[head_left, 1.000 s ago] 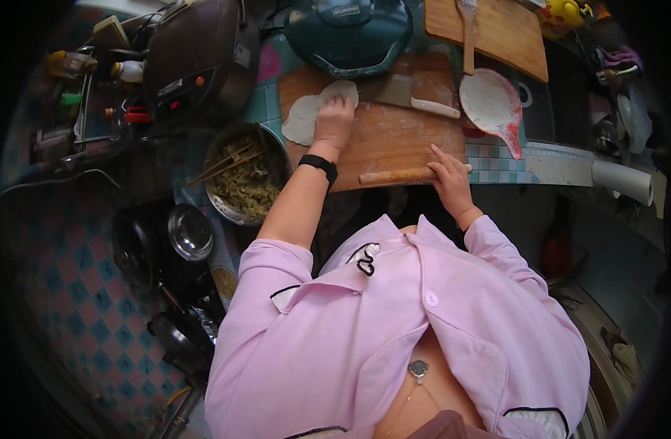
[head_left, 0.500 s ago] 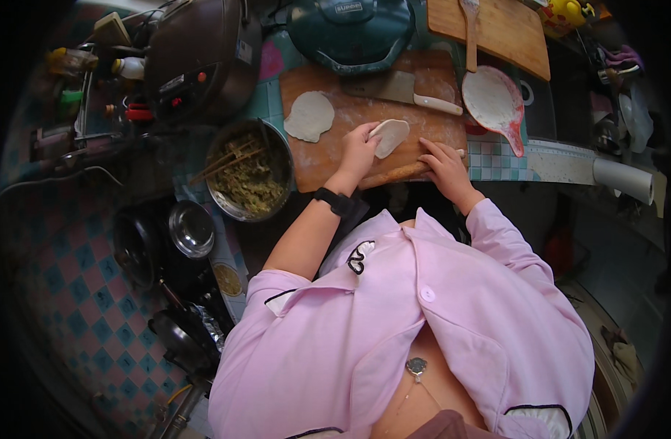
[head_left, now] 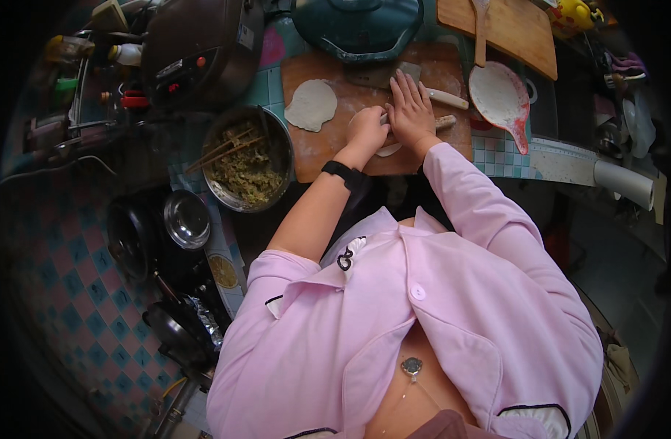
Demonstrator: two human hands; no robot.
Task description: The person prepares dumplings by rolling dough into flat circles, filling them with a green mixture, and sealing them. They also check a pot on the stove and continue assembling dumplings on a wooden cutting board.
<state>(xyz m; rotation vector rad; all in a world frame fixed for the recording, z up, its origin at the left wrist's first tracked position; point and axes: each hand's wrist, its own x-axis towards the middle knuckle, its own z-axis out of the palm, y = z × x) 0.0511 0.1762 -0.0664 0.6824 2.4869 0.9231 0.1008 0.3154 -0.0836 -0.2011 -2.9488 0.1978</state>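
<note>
My left hand (head_left: 368,133) has its fingers curled on the left part of a wooden rolling pin (head_left: 445,121). My right hand (head_left: 413,113) lies palm down over the pin, fingers stretched out. Beneath the pin a white dough round (head_left: 389,151) peeks out, mostly hidden by my hands. Another flat dough round (head_left: 310,104) rests on the floured wooden board (head_left: 321,152), left of my hands. Behind them is a cleaver (head_left: 446,98) with a pale handle, partly covered by my right fingers.
A steel bowl of chopped filling with chopsticks (head_left: 244,172) stands left. Behind are a dark cooker (head_left: 200,36) and green appliance (head_left: 356,25). At right are a red-rimmed flour dish (head_left: 494,95), a second board with spatula (head_left: 518,40) and a white roll (head_left: 622,183). Pans (head_left: 130,234) sit lower left.
My left hand carried a dough round from the board's left to the centre and now grips the pin. My right hand moved up and leftward onto the pin, which shifted away from the front edge.
</note>
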